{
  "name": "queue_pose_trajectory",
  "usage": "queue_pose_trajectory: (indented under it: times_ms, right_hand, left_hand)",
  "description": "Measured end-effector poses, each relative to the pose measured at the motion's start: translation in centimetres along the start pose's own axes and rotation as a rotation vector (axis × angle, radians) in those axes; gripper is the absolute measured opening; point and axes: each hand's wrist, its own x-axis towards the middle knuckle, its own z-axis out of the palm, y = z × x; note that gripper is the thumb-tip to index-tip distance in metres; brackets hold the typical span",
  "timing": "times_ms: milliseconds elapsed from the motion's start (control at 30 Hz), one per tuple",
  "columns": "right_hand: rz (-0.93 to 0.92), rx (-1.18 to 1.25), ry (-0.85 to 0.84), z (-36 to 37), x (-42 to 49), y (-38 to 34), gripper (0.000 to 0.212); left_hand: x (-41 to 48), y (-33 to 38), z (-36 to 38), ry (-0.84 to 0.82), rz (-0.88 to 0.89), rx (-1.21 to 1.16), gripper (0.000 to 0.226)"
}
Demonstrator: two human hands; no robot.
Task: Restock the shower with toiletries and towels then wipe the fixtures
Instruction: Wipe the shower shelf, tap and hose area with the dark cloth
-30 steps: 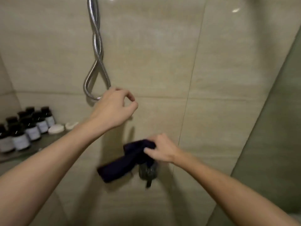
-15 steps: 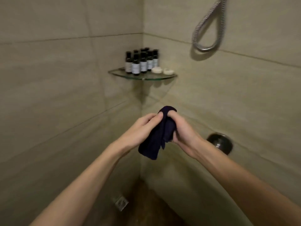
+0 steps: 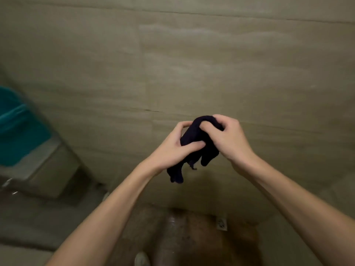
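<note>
A small dark navy cloth (image 3: pixel 199 144) hangs bunched in front of the beige tiled wall, held by both hands at chest height. My left hand (image 3: pixel 172 148) grips its middle, thumb pressed across the fabric. My right hand (image 3: pixel 228 137) curls over the cloth's top end. The cloth's loose lower end dangles below my left wrist. No shower fixture, shelf or bottle is in view.
A teal folded towel (image 3: pixel 17 129) lies blurred on a ledge at the far left. The beige tiled wall (image 3: pixel 192 64) fills the background. Below, the wet brownish shower floor (image 3: pixel 192 237) has a small square drain (image 3: pixel 221 224) near the wall.
My view has swung left, away from the corner shelf, hose and valve. Both hands still hold the cloth; my right hand has come over its top end.
</note>
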Motion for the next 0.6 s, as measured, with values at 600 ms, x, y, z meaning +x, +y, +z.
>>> queue_pose_trajectory:
  times_ms: [600]
  right_hand:
    - [0.05,0.13,-1.054,44.8,8.0,-11.3,0.021]
  left_hand:
    - [-18.5,-9.2,-32.6,0.949,-0.231,-0.302,0.024]
